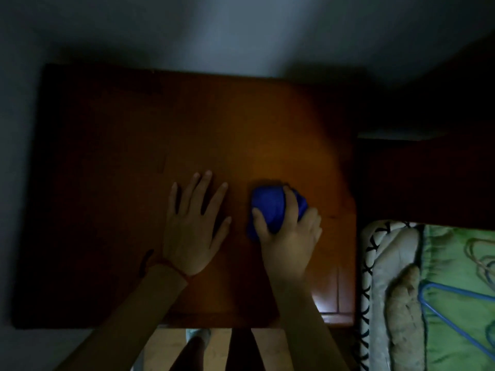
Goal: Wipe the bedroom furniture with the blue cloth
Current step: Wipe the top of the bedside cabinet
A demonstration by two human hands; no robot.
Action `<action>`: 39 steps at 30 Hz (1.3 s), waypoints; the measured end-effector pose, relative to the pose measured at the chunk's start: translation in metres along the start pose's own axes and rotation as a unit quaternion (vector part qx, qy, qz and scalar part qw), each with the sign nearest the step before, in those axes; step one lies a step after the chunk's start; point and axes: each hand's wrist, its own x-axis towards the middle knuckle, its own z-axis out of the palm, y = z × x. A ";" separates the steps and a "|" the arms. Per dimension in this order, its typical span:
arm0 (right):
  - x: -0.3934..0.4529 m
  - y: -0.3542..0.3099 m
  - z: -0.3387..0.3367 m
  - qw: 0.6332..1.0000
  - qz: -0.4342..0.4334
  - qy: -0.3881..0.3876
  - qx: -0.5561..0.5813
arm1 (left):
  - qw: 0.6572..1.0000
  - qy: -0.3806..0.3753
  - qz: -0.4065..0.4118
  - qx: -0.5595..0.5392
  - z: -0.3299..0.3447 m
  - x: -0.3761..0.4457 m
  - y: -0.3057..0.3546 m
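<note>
Blue cloth [270,207] — bunched into a wad, lay on the wooden top [241,124] of a bedside cabinet, toward four o'clock of that surface. Right hand [290,231] gripped it from six o'clock: thumb curled along the wad's nine o'clock edge, index finger bent over its crown, remaining fingers wrapped at the three o'clock side. Cloth partly hidden beneath the palm.

Left hand [192,226] — rested flat on the same top, just beside the cloth at nine o'clock, not touching it; fingers straight and spread, pointing to twelve, holding nothing. A thin red cord [171,266] circled its wrist.

Cabinet top was reddish-brown, dimly lit, brightest near the cloth, its nine o'clock half in deep shadow. Pale wall [241,30] stood at twelve o'clock. Mattress edge [396,253] with black cross-stitching lay at four o'clock, bearing green bedding [455,263] and a blue wire hanger [455,325]. Tan floor [166,346] showed at six o'clock.
</note>
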 end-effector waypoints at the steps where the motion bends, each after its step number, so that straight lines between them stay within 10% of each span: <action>1: 0.017 -0.003 0.002 1.000 -0.005 0.002 0.010 | 1.000 0.005 -0.003 0.010 0.001 0.012 -0.004; 19: 0.199 -0.050 0.020 0.999 0.035 -0.036 0.020 | 1.000 -0.017 -0.021 0.007 0.001 0.049 -0.013; 39: 0.140 -0.053 0.021 0.997 -0.042 -0.058 0.024 | 1.000 -0.002 -0.017 0.002 0.001 0.049 -0.013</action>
